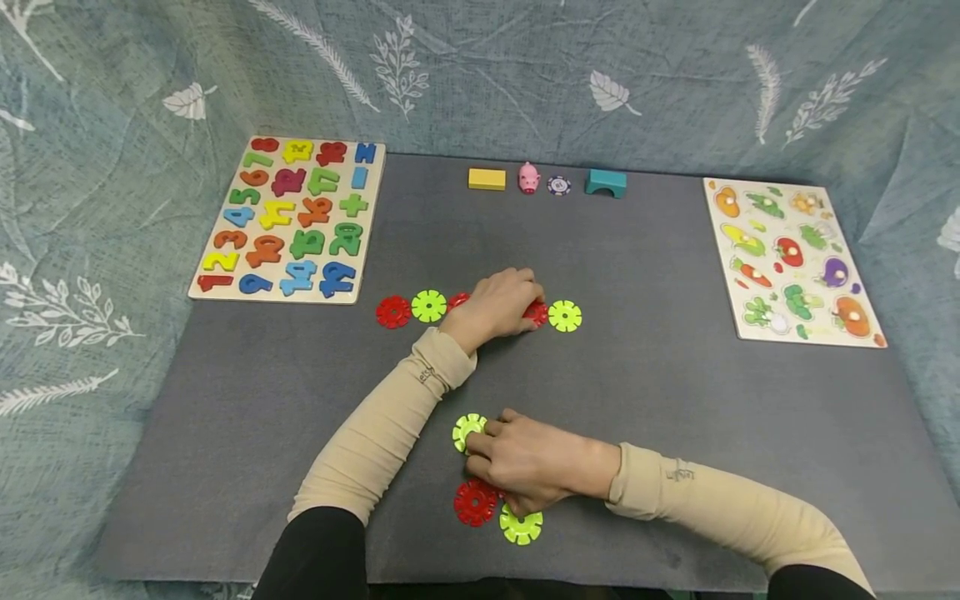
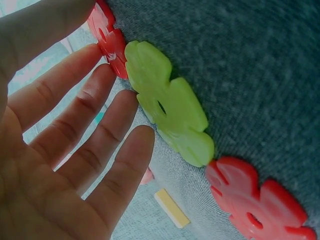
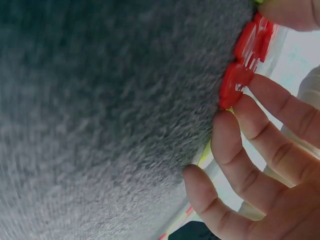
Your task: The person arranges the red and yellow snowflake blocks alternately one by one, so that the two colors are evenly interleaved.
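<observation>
A row of red and yellow-green notched plastic discs lies across the table. My left hand (image 1: pixel 498 307) is over the row, thumb and fingertips at the edges of a red disc (image 1: pixel 536 313), holding it flat. Right of it lies a yellow-green disc (image 1: pixel 565 316); left of it, in the left wrist view, another yellow-green disc (image 2: pixel 167 105). Nearer the front edge, my right hand (image 1: pixel 536 462) pinches a red disc (image 3: pixel 240 75) between thumb and fingers, mostly hidden from the head view. Around that hand lie a yellow-green disc (image 1: pixel 467 431), a red disc (image 1: pixel 474 503) and another yellow-green disc (image 1: pixel 521 527).
A number puzzle board (image 1: pixel 281 221) lies at the left, a vegetable puzzle board (image 1: pixel 795 262) at the right. Along the back stand a yellow block (image 1: pixel 487 179), a pink pig (image 1: pixel 528 178), a poker chip (image 1: pixel 558 185) and a teal arch block (image 1: pixel 606 182).
</observation>
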`<action>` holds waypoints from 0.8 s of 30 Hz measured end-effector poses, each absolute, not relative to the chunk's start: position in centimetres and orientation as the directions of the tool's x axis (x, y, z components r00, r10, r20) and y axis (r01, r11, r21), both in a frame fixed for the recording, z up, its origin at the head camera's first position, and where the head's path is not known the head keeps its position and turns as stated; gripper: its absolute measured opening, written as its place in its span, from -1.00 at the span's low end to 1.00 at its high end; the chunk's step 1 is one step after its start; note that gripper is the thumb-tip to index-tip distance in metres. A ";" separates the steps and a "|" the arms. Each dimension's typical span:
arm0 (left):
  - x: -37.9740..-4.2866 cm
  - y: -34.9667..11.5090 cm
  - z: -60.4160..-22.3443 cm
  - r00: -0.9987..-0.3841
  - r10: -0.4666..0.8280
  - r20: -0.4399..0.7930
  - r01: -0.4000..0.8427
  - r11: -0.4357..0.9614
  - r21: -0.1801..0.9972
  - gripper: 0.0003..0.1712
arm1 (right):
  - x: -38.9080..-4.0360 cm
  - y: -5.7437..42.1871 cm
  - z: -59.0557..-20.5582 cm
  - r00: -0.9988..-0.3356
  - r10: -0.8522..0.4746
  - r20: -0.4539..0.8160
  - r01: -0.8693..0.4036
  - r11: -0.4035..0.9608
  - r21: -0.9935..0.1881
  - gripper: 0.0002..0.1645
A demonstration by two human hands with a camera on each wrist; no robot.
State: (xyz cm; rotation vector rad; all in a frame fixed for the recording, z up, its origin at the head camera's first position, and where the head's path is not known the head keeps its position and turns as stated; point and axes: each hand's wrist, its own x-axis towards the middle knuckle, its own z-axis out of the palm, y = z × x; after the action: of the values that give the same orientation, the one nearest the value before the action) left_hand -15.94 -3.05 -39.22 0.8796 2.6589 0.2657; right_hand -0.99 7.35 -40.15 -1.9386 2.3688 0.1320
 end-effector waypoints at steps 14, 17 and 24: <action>-15.9 -3.1 -39.3 -0.754 0.612 -0.237 0.552 0.787 0.277 -0.60 | -1.9 8.3 -40.0 -0.241 -0.966 -0.093 -0.970 0.243 -0.011 -0.56; -16.0 -3.0 -39.3 -0.752 0.614 -0.240 0.553 0.785 0.277 -0.60 | -2.2 8.8 -39.8 -0.268 -0.961 -0.070 -0.962 0.270 -0.026 -0.52; -16.1 -3.1 -39.2 -0.749 0.609 -0.260 0.548 0.790 0.273 -0.59 | -2.8 10.4 -39.5 -0.326 -0.945 -0.009 -0.944 0.326 -0.050 -0.41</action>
State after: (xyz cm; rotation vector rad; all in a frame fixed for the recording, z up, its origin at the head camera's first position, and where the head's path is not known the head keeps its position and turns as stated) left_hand -16.09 -3.06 -39.19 0.8832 2.6446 0.2561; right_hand -2.80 10.42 -39.51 -1.8019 2.5281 -0.0548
